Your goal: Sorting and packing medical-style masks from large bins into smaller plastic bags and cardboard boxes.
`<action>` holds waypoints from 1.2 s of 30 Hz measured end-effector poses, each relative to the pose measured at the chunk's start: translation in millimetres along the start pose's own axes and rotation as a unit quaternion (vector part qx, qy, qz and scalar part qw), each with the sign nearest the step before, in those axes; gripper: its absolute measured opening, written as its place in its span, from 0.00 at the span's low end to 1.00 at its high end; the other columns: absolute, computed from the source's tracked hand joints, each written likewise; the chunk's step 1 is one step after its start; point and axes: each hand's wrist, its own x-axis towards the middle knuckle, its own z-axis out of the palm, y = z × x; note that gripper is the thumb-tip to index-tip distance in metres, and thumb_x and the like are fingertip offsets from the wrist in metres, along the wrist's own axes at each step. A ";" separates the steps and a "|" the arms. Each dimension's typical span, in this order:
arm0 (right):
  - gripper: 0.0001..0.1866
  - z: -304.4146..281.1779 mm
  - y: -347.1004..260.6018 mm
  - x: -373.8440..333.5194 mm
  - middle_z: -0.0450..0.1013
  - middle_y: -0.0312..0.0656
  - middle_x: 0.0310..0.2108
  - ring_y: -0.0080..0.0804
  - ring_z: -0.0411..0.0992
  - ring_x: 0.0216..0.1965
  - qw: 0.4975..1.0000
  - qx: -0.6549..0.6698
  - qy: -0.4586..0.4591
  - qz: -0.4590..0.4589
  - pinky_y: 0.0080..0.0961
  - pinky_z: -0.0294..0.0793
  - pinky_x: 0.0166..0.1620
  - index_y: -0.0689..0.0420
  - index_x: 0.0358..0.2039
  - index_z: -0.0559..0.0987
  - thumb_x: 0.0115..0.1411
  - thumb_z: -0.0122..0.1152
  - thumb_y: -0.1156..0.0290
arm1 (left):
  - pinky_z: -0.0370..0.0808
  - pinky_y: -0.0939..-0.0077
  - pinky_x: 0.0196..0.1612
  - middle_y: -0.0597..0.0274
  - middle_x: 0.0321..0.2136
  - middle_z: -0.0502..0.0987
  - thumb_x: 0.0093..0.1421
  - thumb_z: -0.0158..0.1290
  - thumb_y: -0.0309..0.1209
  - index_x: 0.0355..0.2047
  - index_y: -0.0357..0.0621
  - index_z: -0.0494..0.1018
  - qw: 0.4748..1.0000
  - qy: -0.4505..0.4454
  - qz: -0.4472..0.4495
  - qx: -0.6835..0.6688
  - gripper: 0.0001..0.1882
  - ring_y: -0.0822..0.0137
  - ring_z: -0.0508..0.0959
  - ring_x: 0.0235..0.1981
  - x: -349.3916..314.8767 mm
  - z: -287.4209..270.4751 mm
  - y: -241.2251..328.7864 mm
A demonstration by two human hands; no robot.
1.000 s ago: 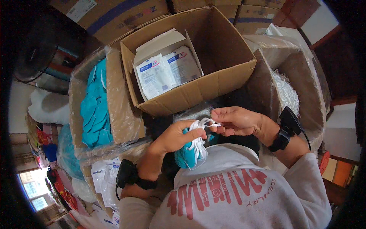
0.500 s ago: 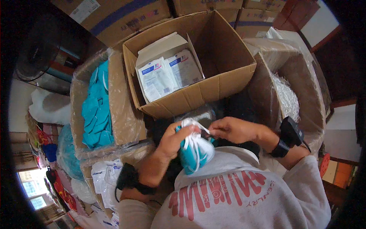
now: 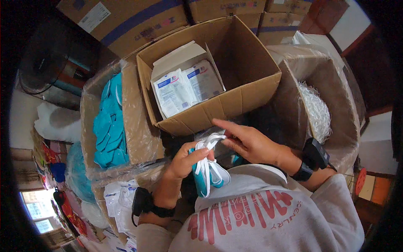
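From my feed, most of the left hand's [image 3: 184, 161] fingers are hidden behind the masks [image 3: 217, 174], and they're bunched so tight I can't count them. Can't tell if the right hand [image 3: 245, 143] really pinches the straps [image 3: 203, 156] either. Some teal bit [image 3: 236, 159] is mostly covered below it. My top edge chops off the stacked cartons [image 3: 147, 19], my bottom edge crops the shirt [image 3: 268, 214], and the fan [image 3: 40, 65] is lost in murk.

Window [image 3: 38, 208]: glaring white from where I stand
Open carton [image 3: 239, 104]: deep shadow inside
Plastic liner [image 3: 143, 143]: faint glints
View's rim: black, straight edges bent
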 end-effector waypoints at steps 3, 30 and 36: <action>0.20 6.1 14.8 -1.4 0.68 0.54 0.43 0.42 0.69 0.44 0.997 0.030 -0.060 -0.026 0.29 0.67 0.46 0.64 0.50 0.64 0.59 0.47 0.68 | 0.66 0.83 0.30 0.67 0.23 0.72 0.57 0.46 0.36 0.26 0.40 0.71 1.000 -0.007 0.003 -0.029 0.12 0.77 0.71 0.25 0.3 0.5 -0.2; 0.11 -9.3 10.1 -9.3 0.69 0.56 0.28 0.54 0.69 0.32 0.919 -0.146 -0.362 0.051 0.42 0.66 0.36 0.63 0.31 0.69 0.55 0.45 0.66 | 0.68 0.61 0.31 0.52 0.25 0.71 0.55 0.46 0.43 0.24 0.40 0.70 0.807 -0.072 0.087 0.580 0.17 0.51 0.72 0.29 15.7 23.1 0.7; 0.17 -43.3 -26.2 -40.1 0.68 0.57 0.29 0.52 0.68 0.34 0.847 -0.031 -0.512 0.138 0.41 0.65 0.38 0.61 0.33 0.67 0.62 0.36 0.60 | 0.66 0.65 0.31 0.56 0.22 0.68 0.53 0.49 0.40 0.21 0.41 0.68 0.839 -0.179 0.185 0.478 0.14 0.55 0.69 0.27 -7.0 50.4 -17.7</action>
